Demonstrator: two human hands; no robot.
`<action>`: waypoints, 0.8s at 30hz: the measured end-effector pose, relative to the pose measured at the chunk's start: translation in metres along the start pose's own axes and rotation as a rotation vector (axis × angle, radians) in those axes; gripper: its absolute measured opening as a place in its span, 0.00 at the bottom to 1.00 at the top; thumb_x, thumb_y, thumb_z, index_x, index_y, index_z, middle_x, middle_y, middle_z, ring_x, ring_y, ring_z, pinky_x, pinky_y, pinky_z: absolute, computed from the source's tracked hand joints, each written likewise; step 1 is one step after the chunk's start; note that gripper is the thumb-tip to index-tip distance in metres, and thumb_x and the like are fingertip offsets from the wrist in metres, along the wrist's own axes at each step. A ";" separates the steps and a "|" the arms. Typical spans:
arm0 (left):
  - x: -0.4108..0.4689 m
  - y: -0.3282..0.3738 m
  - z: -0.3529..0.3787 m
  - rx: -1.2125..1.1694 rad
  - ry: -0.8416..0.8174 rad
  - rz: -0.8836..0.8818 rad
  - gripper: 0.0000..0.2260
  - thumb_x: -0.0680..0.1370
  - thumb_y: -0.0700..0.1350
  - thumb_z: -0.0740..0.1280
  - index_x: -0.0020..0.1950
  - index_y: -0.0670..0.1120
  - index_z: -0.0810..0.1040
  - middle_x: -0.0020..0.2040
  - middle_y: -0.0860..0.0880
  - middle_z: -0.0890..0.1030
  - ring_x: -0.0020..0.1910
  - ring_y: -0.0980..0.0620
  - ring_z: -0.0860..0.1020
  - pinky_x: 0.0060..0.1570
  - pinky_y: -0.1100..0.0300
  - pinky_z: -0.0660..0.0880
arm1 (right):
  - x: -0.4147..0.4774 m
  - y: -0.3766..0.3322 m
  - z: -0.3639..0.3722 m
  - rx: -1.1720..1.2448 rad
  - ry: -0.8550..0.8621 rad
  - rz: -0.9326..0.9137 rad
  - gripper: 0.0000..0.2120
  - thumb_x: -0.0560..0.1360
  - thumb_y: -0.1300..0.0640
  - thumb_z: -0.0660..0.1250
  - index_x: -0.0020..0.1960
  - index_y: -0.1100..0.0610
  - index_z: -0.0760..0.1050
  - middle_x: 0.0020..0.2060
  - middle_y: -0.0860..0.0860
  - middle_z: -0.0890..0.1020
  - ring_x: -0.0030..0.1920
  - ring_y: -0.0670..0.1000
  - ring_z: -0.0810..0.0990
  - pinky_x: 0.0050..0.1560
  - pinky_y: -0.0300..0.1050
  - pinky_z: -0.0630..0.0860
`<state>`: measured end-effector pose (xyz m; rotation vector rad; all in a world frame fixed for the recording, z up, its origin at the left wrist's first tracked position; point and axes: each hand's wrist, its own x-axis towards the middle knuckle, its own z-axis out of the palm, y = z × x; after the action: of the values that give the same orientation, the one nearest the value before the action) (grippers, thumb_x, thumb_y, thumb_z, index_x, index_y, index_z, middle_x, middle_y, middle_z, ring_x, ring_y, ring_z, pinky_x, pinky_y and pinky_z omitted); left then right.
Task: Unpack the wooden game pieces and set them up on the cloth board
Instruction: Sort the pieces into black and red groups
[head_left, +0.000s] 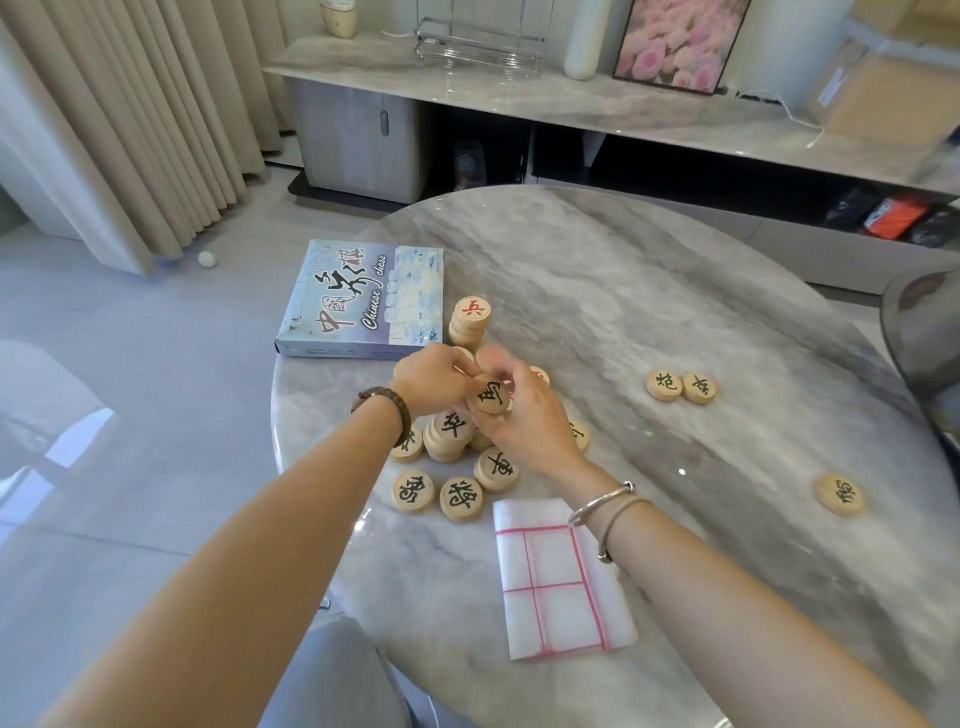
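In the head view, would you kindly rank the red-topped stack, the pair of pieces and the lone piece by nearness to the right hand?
1. Red-topped stack, just beyond the right hand.
2. Pair of pieces, off to its right.
3. Lone piece, far right.

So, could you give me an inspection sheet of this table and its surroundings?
Surface: glossy grey marble table.
Job's things: wooden pieces heaped centrally, three strays rightward; cloth board folded; game box at the left edge.
Clutter: nothing seen.
Hands: right hand pinches a black-marked piece; left hand reaches into the heap, grip unclear.
Cables: white cable on the shelf.
Surroundings: curtain, flower picture, white ball on floor.
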<state>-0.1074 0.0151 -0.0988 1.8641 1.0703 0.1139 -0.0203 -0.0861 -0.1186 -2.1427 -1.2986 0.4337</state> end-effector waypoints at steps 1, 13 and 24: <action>0.001 0.002 0.004 -0.010 0.005 0.001 0.05 0.76 0.43 0.68 0.50 0.44 0.78 0.41 0.44 0.81 0.43 0.48 0.80 0.54 0.54 0.78 | -0.001 0.007 -0.003 -0.024 0.019 0.029 0.25 0.73 0.53 0.69 0.66 0.57 0.66 0.61 0.54 0.76 0.62 0.54 0.72 0.57 0.44 0.68; 0.004 0.015 0.026 -0.012 -0.027 0.018 0.10 0.78 0.38 0.61 0.38 0.47 0.72 0.41 0.48 0.77 0.38 0.53 0.76 0.34 0.67 0.70 | -0.002 0.074 -0.019 -0.203 -0.183 0.359 0.22 0.74 0.55 0.66 0.66 0.55 0.65 0.63 0.58 0.72 0.64 0.59 0.71 0.62 0.48 0.69; 0.012 0.031 0.035 0.036 0.021 0.077 0.03 0.78 0.40 0.61 0.45 0.45 0.74 0.34 0.52 0.74 0.35 0.54 0.74 0.36 0.65 0.71 | 0.004 0.060 -0.009 -0.048 -0.380 0.259 0.32 0.69 0.61 0.73 0.68 0.58 0.63 0.64 0.55 0.72 0.64 0.54 0.70 0.58 0.41 0.67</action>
<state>-0.0638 -0.0052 -0.0978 1.9404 1.0212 0.1603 0.0276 -0.1059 -0.1494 -2.3572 -1.2353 0.9640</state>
